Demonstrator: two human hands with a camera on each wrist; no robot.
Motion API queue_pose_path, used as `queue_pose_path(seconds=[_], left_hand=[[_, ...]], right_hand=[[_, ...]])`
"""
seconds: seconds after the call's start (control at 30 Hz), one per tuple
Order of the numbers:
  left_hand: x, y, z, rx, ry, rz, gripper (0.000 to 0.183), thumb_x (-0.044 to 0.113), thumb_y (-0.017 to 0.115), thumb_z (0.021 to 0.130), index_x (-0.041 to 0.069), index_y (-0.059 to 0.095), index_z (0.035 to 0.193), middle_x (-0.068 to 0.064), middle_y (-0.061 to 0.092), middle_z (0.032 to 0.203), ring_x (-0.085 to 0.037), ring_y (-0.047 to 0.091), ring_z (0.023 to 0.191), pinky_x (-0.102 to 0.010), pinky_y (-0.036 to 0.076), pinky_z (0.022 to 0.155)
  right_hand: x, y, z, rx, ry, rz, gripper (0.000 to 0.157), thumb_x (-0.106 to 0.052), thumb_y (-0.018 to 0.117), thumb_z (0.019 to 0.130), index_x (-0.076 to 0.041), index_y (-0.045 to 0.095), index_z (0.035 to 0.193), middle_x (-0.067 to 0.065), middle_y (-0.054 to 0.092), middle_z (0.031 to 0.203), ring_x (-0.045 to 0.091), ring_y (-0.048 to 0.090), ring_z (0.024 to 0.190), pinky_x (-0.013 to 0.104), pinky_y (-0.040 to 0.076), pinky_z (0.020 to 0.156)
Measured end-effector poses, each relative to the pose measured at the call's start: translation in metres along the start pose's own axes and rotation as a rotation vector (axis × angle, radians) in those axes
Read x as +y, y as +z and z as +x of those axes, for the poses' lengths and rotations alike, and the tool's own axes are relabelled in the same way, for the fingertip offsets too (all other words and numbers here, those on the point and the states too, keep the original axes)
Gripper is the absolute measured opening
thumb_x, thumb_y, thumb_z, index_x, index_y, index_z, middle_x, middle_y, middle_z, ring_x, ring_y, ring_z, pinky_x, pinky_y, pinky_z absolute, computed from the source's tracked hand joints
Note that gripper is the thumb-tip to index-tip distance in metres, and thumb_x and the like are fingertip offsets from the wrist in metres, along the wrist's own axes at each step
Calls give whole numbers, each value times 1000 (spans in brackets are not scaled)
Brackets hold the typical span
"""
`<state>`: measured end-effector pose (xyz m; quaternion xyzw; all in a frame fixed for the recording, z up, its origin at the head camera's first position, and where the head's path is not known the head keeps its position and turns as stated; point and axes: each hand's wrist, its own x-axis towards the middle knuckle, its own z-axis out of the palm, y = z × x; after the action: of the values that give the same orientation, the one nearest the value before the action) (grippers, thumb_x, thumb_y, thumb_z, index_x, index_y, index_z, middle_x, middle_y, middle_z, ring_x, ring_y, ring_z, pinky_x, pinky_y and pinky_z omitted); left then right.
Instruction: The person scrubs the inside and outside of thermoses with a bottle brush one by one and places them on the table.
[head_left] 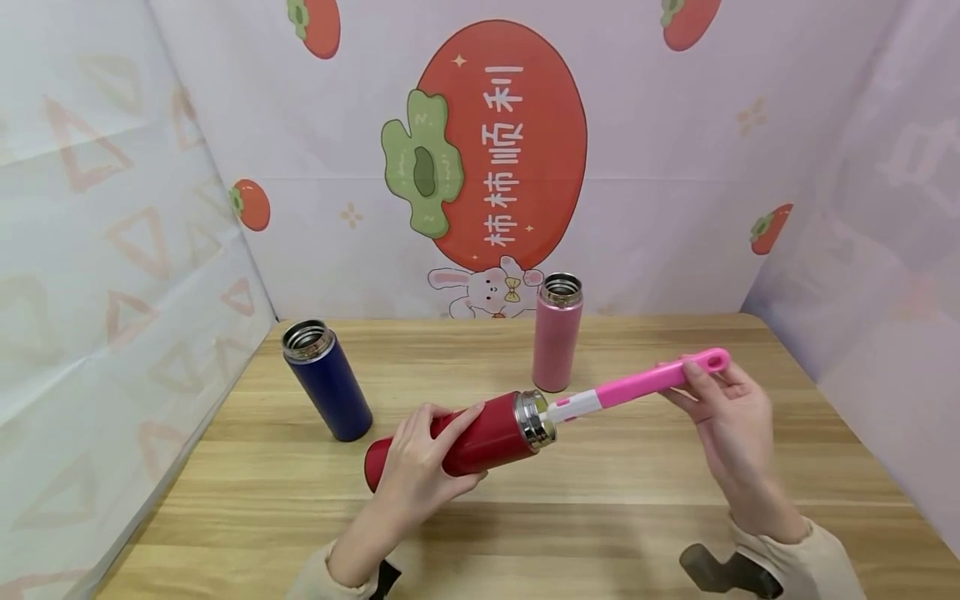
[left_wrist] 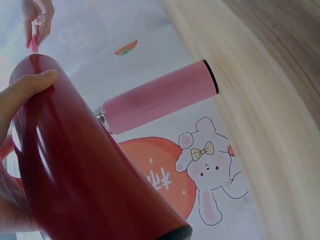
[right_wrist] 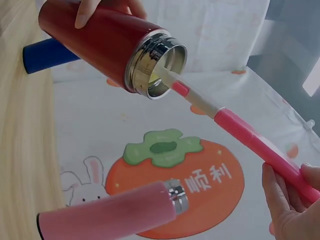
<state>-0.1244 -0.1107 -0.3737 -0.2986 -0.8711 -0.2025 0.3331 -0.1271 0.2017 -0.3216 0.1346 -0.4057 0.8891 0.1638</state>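
Observation:
My left hand (head_left: 420, 467) grips a red thermos bottle (head_left: 487, 435) round its body. The bottle is tilted, its lidless steel mouth (right_wrist: 159, 65) turned to the right. My right hand (head_left: 731, 425) pinches the far end of a pink-and-white bottle brush (head_left: 645, 385). The brush's head is inside the mouth of the red bottle, where a bit of yellow shows in the right wrist view; the rest of the head is hidden. In the left wrist view the thumb lies along the red bottle (left_wrist: 85, 150), whose mouth faces away.
A blue bottle (head_left: 330, 387) without a lid stands at the left of the wooden table (head_left: 600, 533). A pink bottle (head_left: 557, 342), also lidless, stands behind the brush. A printed cloth (head_left: 645, 167) hangs at the back, with more cloth on both sides.

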Motion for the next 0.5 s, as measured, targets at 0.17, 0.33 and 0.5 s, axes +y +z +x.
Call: queue_pose_path(seconds=[0.17, 0.33, 0.5], left_hand=[[-1, 0, 1, -4, 6, -13, 77, 33, 84, 49, 23, 53, 120, -8, 50, 95, -20, 51, 85, -35, 42, 69], [-2, 1, -1, -15, -5, -8, 77, 33, 83, 49, 24, 53, 119, -7, 50, 95, -20, 51, 85, -35, 42, 69], [-5, 0, -3, -14, -10, -7, 76, 33, 83, 50, 24, 53, 119, -7, 50, 95, -19, 51, 85, -35, 42, 70]], right_hand=[[-11, -4, 1, 16, -23, -43, 16, 11, 44, 86, 11, 58, 94, 17, 65, 84, 24, 65, 78, 36, 49, 70], [-19, -10, 3, 42, -32, -47, 16, 10, 45, 86, 12, 59, 94, 18, 64, 85, 24, 65, 78, 35, 49, 70], [-23, -12, 4, 48, -20, -23, 19, 11, 44, 86, 12, 60, 97, 18, 64, 87, 23, 65, 79, 34, 49, 72]])
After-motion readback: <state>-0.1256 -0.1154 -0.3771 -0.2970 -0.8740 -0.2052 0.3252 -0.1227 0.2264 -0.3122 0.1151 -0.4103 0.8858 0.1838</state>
